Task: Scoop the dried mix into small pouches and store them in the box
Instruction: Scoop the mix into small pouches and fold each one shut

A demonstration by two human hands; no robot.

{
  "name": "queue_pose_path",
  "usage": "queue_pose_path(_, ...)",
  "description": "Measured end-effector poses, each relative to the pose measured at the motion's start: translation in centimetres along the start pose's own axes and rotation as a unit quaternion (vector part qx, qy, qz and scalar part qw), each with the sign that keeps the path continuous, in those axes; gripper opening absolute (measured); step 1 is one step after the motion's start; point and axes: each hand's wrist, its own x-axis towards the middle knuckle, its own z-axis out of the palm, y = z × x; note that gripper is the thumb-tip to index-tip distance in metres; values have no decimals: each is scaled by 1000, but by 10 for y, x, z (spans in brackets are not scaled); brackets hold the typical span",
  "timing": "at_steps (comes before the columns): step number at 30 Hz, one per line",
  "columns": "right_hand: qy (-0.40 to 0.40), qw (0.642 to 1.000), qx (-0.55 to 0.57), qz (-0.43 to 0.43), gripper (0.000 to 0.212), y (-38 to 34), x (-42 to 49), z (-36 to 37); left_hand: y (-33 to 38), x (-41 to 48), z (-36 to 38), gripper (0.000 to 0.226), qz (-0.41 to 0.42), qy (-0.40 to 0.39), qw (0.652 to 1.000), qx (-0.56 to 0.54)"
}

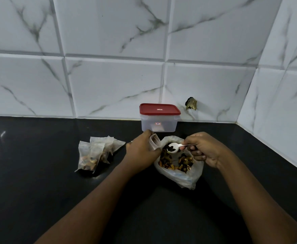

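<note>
Two bare forearms reach up from the bottom edge over a smooth, glossy black counter (pixel 38 173); the left hand (pixel 140 148) is curled, thumb and fingers pinching one small, thin, translucent pouch (pixel 154 140) held upright with its mouth open towards the right hand; the right hand (pixel 203 148) is closed around the handle of one small white plastic spoon (pixel 173 148), its fingers folded in and the thumb pressing on top; the round bowl of the spoon carries a few dark pieces and hovers just beside the mouth of the pouch, between the two hands.

Directly beneath the spoon and the right hand lies one crumpled clear plastic bag (pixel 184 176), soft and wrinkled, its top rolled open; inside it sits the dried mix (pixel 176 162), a loose heap of small, shrivelled bits in brown, amber, orange and near-black, lying in a ring with the pale bottom of the bag showing in the middle.

Out past the back of the left hand, on the counter, rests a small heap of filled pouches (pixel 95 152); they are flat, papery and semi-clear, overlapping one another, each with a dark and orange lump of mix at its lower end; three seem to be there, though the overlap makes the count uncertain.

Beyond both hands, against the wall, stands one box (pixel 159 123); it is rectangular with rounded corners, of frosted clear plastic, closed with a red snap-on lid (pixel 159 109); the wall behind is glossy white tile (pixel 109 85) with grey marble veins.
</note>
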Motion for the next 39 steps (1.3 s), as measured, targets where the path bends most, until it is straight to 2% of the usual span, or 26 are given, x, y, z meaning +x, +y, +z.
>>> queue_pose_path(7,-23,993,59,-100,27,-3,-3,10,0,-2,3,41,18,-18,1000,6)
queue_pose_path(9,-18,992,18,-121,23,-2,-3,21,1,-2,3,41,19,-21,1000,-2)
queue_pose_path(12,-5,981,-107,-164,15,-3,-9,33,0,-2,4,37,20,-14,1000,-1)
queue_pose_path(14,-24,961,-186,-205,16,-3,-11,37,-2,-1,5,32,24,-1,1000,-2)
queue_pose_path(17,32,925,-260,-276,22,0,-7,38,-3,-1,5,31,24,13,1000,-11)
queue_pose_path(19,36,907,-300,-294,24,1,-6,37,-3,-1,5,33,21,11,1000,-15)
queue_pose_path(22,26,901,-311,-303,22,1,-6,35,-2,-2,6,32,21,8,1000,-6)
queue_pose_path(25,113,899,-265,-330,20,-3,-6,26,0,-2,3,37,9,4,1000,6)
queue_pose_path(28,134,882,-328,-310,18,-4,-5,14,1,0,1,41,-18,-7,1000,9)
queue_pose_path(35,32,846,-497,-189,23,4,1,17,1,-1,0,39,-22,23,999,-28)
queue_pose_path(37,35,860,-485,-155,20,-2,-2,12,1,-2,0,39,-18,26,999,-29)
queue_pose_path(39,73,877,-446,-160,21,-4,-4,9,1,-2,0,40,-16,27,999,-28)
